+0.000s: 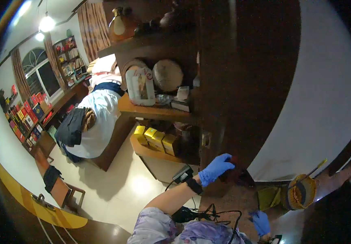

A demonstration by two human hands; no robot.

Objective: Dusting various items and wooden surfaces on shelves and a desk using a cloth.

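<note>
My left hand (216,169), in a blue glove, reaches to the lower part of a dark wooden door (242,91), below its recessed metal latch plate (206,139). Its fingers are bent beside something dark red (234,164), perhaps a cloth; shadow hides whether they grip it. A device on a black strap (193,185) sits at my left wrist, with a cable. My right hand (261,222), also gloved in blue, hangs low at the bottom right above the reddish-brown floor. What its fingers may hold is not clear.
A yellow-rimmed basket or bin (302,192) with a stick stands right, beside a yellow-green dustpan-like thing (269,197). Left of the door, corner shelves (157,113) bear yellow boxes (155,138) and ornaments. Farther left are a bed (99,122) and a wooden chair (59,192). Black cables (215,213) hang before me.
</note>
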